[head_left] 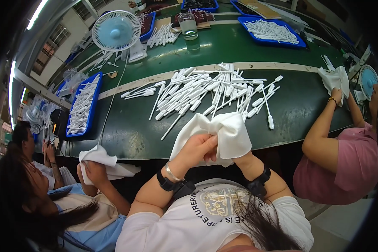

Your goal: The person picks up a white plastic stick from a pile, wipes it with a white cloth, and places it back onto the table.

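My left hand is closed on a white cloth, its thumb pressed against the fingers in front of my chest. The same cloth drapes over my right hand; only its wrist side shows, and its fingers are hidden in the folds. Whether anything is wrapped inside the cloth cannot be seen. Just beyond the cloth lies a loose heap of white plastic sticks, each thin with a thicker rounded end. Some of them reach close to the cloth's upper edge.
Sticks fill a blue tray at left and another blue tray at far right. A white fan and a clear jar stand on the green table. Co-workers on both sides hold white cloths.
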Demonstrator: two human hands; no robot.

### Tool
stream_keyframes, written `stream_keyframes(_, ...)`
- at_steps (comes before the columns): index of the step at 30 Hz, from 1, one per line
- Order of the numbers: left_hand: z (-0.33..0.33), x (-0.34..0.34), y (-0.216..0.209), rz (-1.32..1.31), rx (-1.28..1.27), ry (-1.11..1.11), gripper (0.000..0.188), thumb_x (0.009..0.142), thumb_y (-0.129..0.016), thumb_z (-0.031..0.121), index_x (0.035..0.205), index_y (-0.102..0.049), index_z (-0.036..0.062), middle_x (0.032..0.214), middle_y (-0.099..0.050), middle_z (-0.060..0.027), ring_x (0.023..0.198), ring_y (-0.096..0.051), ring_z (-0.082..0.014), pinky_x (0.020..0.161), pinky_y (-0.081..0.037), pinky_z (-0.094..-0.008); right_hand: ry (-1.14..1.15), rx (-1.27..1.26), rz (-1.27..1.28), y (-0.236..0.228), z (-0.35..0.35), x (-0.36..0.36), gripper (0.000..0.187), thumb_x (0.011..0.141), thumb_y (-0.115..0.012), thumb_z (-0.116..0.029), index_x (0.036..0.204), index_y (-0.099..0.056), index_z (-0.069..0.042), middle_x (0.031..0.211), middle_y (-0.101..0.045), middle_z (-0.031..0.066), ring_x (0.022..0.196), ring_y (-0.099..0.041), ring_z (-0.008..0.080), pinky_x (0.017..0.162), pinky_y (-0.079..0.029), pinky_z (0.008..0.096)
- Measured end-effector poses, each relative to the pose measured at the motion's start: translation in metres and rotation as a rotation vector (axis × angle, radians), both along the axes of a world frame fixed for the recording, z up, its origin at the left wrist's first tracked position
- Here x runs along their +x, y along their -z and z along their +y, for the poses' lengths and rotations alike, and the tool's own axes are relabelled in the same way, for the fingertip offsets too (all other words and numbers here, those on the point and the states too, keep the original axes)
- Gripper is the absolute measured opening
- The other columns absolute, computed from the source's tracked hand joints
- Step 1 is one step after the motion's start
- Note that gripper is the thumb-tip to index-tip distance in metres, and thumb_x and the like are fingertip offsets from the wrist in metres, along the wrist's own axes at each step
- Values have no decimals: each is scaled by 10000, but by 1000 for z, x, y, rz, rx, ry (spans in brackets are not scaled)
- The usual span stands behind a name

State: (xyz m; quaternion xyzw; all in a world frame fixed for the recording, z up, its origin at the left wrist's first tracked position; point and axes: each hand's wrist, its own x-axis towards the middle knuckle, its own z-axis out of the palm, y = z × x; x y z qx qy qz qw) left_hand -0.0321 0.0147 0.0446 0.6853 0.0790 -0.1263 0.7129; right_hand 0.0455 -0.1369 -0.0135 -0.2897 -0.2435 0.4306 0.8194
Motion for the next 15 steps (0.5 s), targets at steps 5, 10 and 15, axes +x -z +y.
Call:
stream_keyframes(5, 12, 6, -14, -469, 180, -363, 241, 881, -484, 201, 848, -578, -18, 755, -560, -32, 596, -472, -70, 534, -373, -184, 796, -378, -1211, -3, 8, 3, 419, 810, -565, -160, 1187, -425, -43, 1092, -507, 88, 987, -510, 191, 842, -417, 300)
stream_keyframes(10, -6, 32, -18, -744, 397, -235, 197, 870, -500, 150, 871, -574, -32, 743, -562, -32, 620, -471, -59, 553, -370, -174, 610, -336, -799, -15, 34, -13, 392, 791, -571, -140, 1149, -451, -36, 1066, -510, 93, 971, -505, 209, 842, -400, 307)
stream_keyframes(15, 12, 41, -10, -568, -356, -498, 179, 869, -518, 164, 859, -589, 1, 634, -488, 26, 598, -414, -29, 531, -319, -149, 704, -277, -893, -20, 23, -9, 355, 801, -559, -140, 1122, -472, -16, 1080, -512, 90, 952, -517, 211, 832, -402, 305)
